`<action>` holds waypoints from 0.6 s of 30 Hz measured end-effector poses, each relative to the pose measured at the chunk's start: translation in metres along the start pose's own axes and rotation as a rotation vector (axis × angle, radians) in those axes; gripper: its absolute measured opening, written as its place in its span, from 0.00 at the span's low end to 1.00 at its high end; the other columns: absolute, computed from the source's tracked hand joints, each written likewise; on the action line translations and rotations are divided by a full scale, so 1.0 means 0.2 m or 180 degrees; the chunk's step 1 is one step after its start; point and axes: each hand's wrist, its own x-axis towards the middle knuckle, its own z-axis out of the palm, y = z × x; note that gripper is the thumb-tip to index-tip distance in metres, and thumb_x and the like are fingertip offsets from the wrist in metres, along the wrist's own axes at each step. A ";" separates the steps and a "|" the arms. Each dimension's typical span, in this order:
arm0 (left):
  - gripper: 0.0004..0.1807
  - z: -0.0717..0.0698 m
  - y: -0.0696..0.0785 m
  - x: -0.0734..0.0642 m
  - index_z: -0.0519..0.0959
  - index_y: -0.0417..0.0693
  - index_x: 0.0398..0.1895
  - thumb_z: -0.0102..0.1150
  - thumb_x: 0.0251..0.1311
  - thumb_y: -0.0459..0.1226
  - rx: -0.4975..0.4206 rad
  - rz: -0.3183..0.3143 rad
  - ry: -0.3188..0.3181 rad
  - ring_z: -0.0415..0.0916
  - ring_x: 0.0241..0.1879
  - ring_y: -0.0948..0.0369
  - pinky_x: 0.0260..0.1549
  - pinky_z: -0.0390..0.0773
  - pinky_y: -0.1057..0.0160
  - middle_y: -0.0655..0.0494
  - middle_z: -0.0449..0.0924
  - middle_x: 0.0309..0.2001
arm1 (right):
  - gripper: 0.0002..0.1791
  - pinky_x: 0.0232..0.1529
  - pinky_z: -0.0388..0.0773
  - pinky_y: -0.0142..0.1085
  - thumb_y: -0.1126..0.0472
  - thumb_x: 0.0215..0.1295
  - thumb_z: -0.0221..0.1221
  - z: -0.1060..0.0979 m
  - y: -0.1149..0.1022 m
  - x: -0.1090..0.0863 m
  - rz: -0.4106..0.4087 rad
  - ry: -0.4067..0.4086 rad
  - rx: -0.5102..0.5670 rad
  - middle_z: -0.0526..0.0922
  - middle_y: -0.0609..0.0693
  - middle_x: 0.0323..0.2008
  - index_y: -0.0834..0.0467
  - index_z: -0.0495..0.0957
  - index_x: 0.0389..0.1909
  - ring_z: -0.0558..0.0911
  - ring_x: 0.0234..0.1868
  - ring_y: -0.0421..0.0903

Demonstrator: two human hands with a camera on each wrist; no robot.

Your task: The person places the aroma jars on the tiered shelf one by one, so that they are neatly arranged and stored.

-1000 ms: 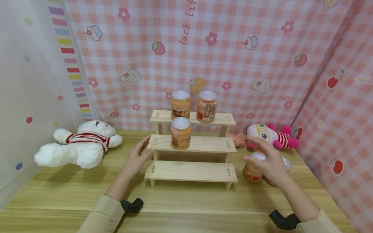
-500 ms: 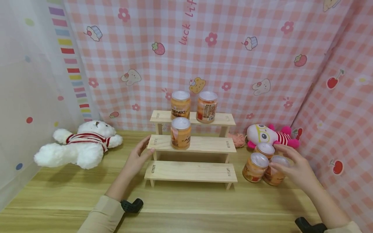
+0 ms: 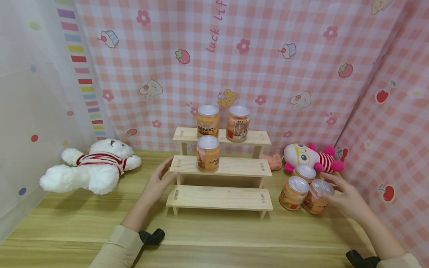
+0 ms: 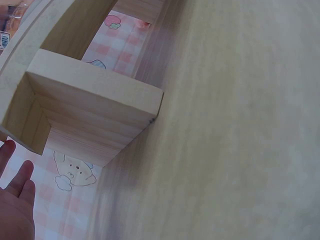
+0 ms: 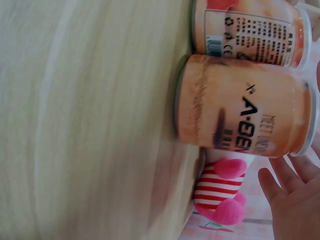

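Note:
My left hand [image 3: 160,182] rests at the left end of the middle step of a wooden three-step display stand [image 3: 221,197], thumb by its front corner. In the left wrist view its fingers [image 4: 21,180] are straight beside the wood. Right of the stand, three orange-labelled cans with silvery lids stand clustered on the table. My right hand [image 3: 346,197] is at the rightmost can [image 3: 316,199], thumb in front and fingers reaching behind it. The right wrist view shows those fingers [image 5: 285,175] extended, close to the can's lid end. Beside it are the left can [image 3: 293,195] and the rear can [image 3: 304,172].
Two cans stand on the top step, a left one [image 3: 207,121] and a right one [image 3: 238,124]; another can [image 3: 208,154] is on the middle step. A white plush bear [image 3: 97,165] lies left, a pink plush toy [image 3: 313,156] behind the cluster. Pink yarn [image 3: 274,162] lies behind the stand.
My right hand has moved right, from over the left can to the far side of the rightmost can, uncovering the rear can. My left hand has stayed at the stand.

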 end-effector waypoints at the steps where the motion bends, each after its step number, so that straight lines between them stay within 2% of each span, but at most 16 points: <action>1: 0.33 0.00 0.00 0.00 0.59 0.49 0.73 0.56 0.67 0.43 0.0003 0.0001 0.0000 0.53 0.68 0.44 0.65 0.54 0.44 0.42 0.61 0.68 | 0.35 0.44 0.64 0.15 0.68 0.53 0.69 0.00 0.01 0.00 -0.0017 -0.0015 0.0027 0.62 0.72 0.64 0.69 0.67 0.62 0.63 0.54 0.23; 2: 0.33 0.00 0.00 0.00 0.59 0.49 0.73 0.56 0.67 0.43 0.0008 0.0004 -0.0001 0.53 0.68 0.44 0.65 0.54 0.44 0.42 0.61 0.68 | 0.35 0.45 0.63 0.15 0.68 0.53 0.69 0.00 0.02 -0.01 -0.0038 -0.0020 0.0036 0.62 0.69 0.65 0.69 0.67 0.62 0.62 0.54 0.22; 4: 0.33 0.00 0.00 0.00 0.59 0.50 0.73 0.56 0.67 0.43 0.0009 -0.0008 0.0002 0.53 0.68 0.44 0.65 0.54 0.44 0.42 0.61 0.68 | 0.34 0.46 0.63 0.15 0.70 0.52 0.69 0.01 0.03 -0.01 -0.0105 -0.0011 0.0085 0.63 0.56 0.67 0.70 0.68 0.61 0.61 0.55 0.21; 8: 0.32 0.00 0.00 0.00 0.59 0.52 0.73 0.56 0.67 0.44 0.0008 -0.0048 0.0003 0.52 0.69 0.44 0.65 0.53 0.43 0.43 0.61 0.68 | 0.33 0.44 0.64 0.15 0.69 0.53 0.69 0.02 0.05 -0.01 -0.0123 -0.0002 0.0054 0.61 0.28 0.60 0.69 0.70 0.60 0.63 0.53 0.22; 10: 0.32 0.00 0.00 0.00 0.59 0.52 0.73 0.55 0.68 0.44 0.0006 -0.0055 -0.0004 0.51 0.69 0.44 0.65 0.53 0.43 0.43 0.61 0.68 | 0.32 0.43 0.65 0.15 0.68 0.53 0.69 0.02 0.05 -0.02 -0.0072 -0.0003 0.0016 0.61 0.27 0.57 0.69 0.70 0.60 0.65 0.50 0.23; 15: 0.32 0.00 -0.01 0.00 0.59 0.52 0.73 0.55 0.68 0.44 0.0010 -0.0039 -0.0009 0.52 0.69 0.45 0.65 0.53 0.43 0.43 0.61 0.68 | 0.32 0.40 0.68 0.17 0.66 0.55 0.69 0.02 0.05 -0.02 0.0114 0.0021 -0.0029 0.69 0.39 0.55 0.69 0.71 0.60 0.68 0.45 0.23; 18: 0.32 0.00 0.00 0.00 0.59 0.52 0.73 0.55 0.68 0.45 0.0017 -0.0065 -0.0013 0.52 0.69 0.45 0.65 0.54 0.43 0.44 0.61 0.68 | 0.31 0.39 0.69 0.17 0.64 0.57 0.68 0.03 0.04 -0.03 0.0184 0.0061 0.0001 0.70 0.34 0.53 0.68 0.71 0.60 0.69 0.44 0.24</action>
